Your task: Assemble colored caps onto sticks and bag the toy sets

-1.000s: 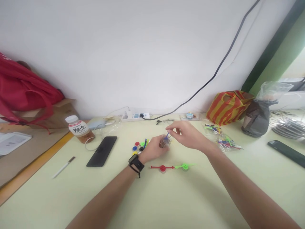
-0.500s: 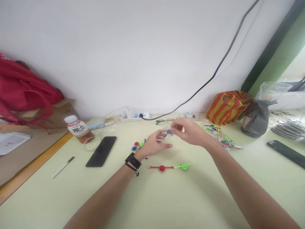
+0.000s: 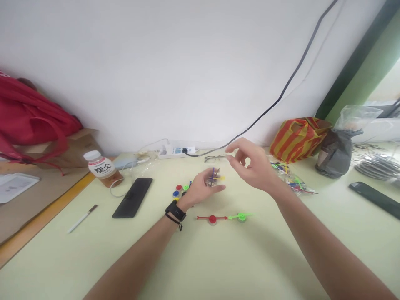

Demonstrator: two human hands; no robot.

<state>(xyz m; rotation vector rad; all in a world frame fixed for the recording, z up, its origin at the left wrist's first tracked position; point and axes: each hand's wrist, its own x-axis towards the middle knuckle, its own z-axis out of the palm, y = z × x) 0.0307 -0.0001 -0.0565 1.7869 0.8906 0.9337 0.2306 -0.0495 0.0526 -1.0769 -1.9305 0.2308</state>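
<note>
My left hand (image 3: 204,186) curls around a small bunch of plastic arrow spinners (image 3: 213,178), with blue and yellow parts sticking out; my fingers partly hide them. To its upper right my right hand (image 3: 251,164) hangs above the table, fingers bent, thumb and forefinger tips slightly apart with nothing visible between them. Before my hands lie a red arrow spinner (image 3: 212,219) and a green arrow spinner (image 3: 241,217), each on a round clear base, nearly tip to tip. Left of my left hand sit several small coloured discs (image 3: 176,193), partly covered by the hand.
Further left are a black phone (image 3: 133,198), a pen (image 3: 83,218) and a drink bottle (image 3: 103,168). Behind are glasses (image 3: 212,158) and a power strip (image 3: 176,151). Bagged coloured pieces (image 3: 296,182), a striped bag (image 3: 298,139) and a dark device (image 3: 376,200) stand right.
My right hand has moved away from my left hand, slightly up and right, and its fingers have parted. The blue and yellow parts now show in my left hand.
</note>
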